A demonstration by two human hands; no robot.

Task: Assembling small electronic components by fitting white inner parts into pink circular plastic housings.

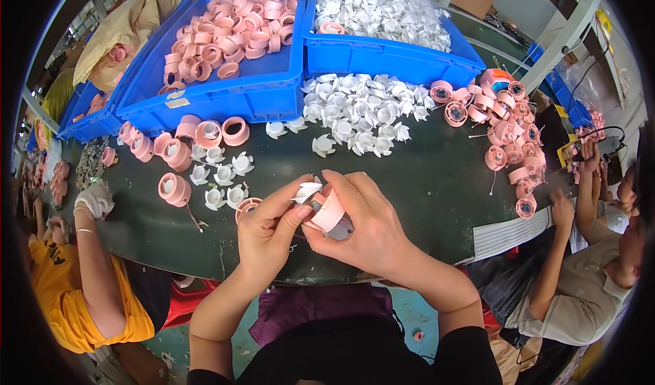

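Over the near edge of the dark green table, both my hands come together. My right hand (365, 225) is closed around a pink plastic ring housing (329, 212), tilted on its side. Between the thumb and fingers of my left hand (268, 229) is a small white fan blade wheel (306, 192), at the mouth of the housing. How far the wheel sits inside, I cannot tell. Just beside my left hand lies another pink ring (247, 208), partly hidden by it. Several loose white fan wheels (224, 174) and a pink housing with a wire (175, 190) lie to the left.
A blue bin of pink rings (211, 105) and a blue bin of white wheels (389, 61) stand at the back. A heap of white wheels (361, 112) lies before them. Wired pink housings (512, 139) pile up at right. Co-workers sit left and right; a white sheet (512, 233) lies nearby.
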